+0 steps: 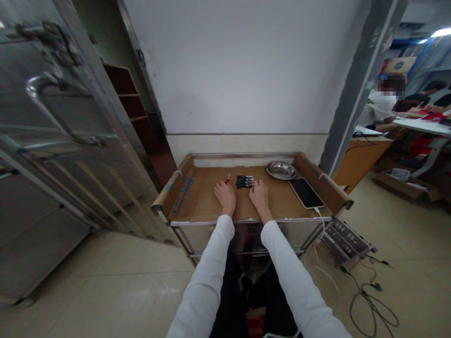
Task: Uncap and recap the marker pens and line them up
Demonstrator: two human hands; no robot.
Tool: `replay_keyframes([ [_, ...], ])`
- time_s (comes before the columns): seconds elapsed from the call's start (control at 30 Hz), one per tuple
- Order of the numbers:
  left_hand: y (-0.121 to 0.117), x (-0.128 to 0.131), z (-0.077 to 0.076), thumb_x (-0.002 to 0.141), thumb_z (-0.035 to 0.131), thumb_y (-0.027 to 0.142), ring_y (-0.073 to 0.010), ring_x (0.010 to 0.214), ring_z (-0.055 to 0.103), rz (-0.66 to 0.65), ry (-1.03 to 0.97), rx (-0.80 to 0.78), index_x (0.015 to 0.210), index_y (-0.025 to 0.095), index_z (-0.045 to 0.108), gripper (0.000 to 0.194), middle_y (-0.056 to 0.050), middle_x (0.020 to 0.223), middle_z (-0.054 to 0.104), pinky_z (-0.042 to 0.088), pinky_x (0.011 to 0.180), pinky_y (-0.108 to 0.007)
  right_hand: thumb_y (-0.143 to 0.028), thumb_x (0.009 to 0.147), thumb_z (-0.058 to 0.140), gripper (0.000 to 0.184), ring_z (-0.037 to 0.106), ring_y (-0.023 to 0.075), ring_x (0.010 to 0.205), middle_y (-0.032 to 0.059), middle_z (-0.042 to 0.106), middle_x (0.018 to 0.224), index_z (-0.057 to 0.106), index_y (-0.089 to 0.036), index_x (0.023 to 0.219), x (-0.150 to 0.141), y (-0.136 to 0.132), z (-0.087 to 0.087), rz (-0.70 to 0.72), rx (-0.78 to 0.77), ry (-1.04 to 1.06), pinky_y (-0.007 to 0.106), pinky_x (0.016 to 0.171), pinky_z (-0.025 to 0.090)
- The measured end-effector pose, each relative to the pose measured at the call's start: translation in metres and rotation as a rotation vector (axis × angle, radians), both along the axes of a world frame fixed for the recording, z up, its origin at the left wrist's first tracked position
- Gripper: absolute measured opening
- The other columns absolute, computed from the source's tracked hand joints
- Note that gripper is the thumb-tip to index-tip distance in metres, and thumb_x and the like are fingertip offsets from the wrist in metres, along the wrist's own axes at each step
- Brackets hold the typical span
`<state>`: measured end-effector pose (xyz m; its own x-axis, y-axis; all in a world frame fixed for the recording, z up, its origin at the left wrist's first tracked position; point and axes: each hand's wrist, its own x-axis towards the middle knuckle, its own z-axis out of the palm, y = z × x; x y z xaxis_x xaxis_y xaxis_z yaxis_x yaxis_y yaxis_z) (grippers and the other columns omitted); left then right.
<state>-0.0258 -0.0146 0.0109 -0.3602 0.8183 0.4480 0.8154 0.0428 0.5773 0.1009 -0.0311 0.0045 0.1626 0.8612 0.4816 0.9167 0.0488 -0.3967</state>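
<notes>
Palm down on the cart top, my left hand [224, 196] has its fingers curled at the lower end of a red marker [228, 178] with a whitish tip. The marker slants up and away from the fingertips, and the thumb side seems closed on it. Several black markers [244, 181] lie side by side in a short stack of rows, just right of the red one. My right hand [260, 195] rests at their right ends, fingers stretched forward and thumb side touching or very close to them. No thing shows gripped in it.
The brown cardboard-lined cart top [204, 202] has raised sides. Behind my right hand are a round metal dish [281, 170] and a smartphone [306, 192] with a white cable [320, 218]. A metal door [70, 117] stands left; a person [382, 103] sits far right.
</notes>
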Motion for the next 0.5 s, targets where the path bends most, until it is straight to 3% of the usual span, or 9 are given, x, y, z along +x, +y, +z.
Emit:
replay_keyframes([
  [0.17,0.006,0.000,-0.001,0.088,0.043,0.019,-0.0233,0.098,0.054,-0.362,-0.013,0.142,0.095,0.016,0.058,0.017,-0.011,0.099,0.060,0.043,0.092,-0.039,-0.013,0.084,0.041,0.056,0.048,0.0246,0.113,0.0153,0.050,0.126,0.034,-0.015,0.140,-0.002,0.002,-0.002,0.098,0.072,0.040,0.036,0.091,0.040],
  [0.3,0.005,0.003,0.000,0.084,0.051,0.017,-0.0203,0.098,0.055,-0.660,-0.039,0.237,0.104,0.017,0.055,0.020,-0.009,0.100,0.060,0.044,0.092,-0.036,-0.014,0.086,0.042,0.044,0.050,0.0241,0.111,0.0149,0.051,0.122,0.047,-0.017,0.130,0.001,0.007,-0.007,0.198,0.126,0.084,0.037,0.091,0.042],
  [0.4,0.003,0.004,0.000,0.085,0.052,0.019,-0.0175,0.093,0.057,-0.685,-0.184,0.315,0.115,0.016,0.047,0.031,-0.009,0.102,0.059,0.047,0.088,-0.033,-0.018,0.088,0.041,0.030,0.055,0.0226,0.101,0.0131,0.057,0.109,0.059,-0.016,0.113,0.004,0.011,-0.011,0.230,0.158,0.157,0.036,0.090,0.044],
  [0.5,0.003,0.003,0.000,0.085,0.053,0.022,-0.0158,0.088,0.057,-0.638,-0.280,0.358,0.111,0.017,0.047,0.027,-0.008,0.100,0.058,0.047,0.084,-0.030,-0.020,0.089,0.043,0.025,0.058,0.0196,0.095,0.0104,0.060,0.106,0.060,-0.018,0.107,0.005,0.013,-0.012,0.335,0.145,0.220,0.033,0.088,0.046],
])
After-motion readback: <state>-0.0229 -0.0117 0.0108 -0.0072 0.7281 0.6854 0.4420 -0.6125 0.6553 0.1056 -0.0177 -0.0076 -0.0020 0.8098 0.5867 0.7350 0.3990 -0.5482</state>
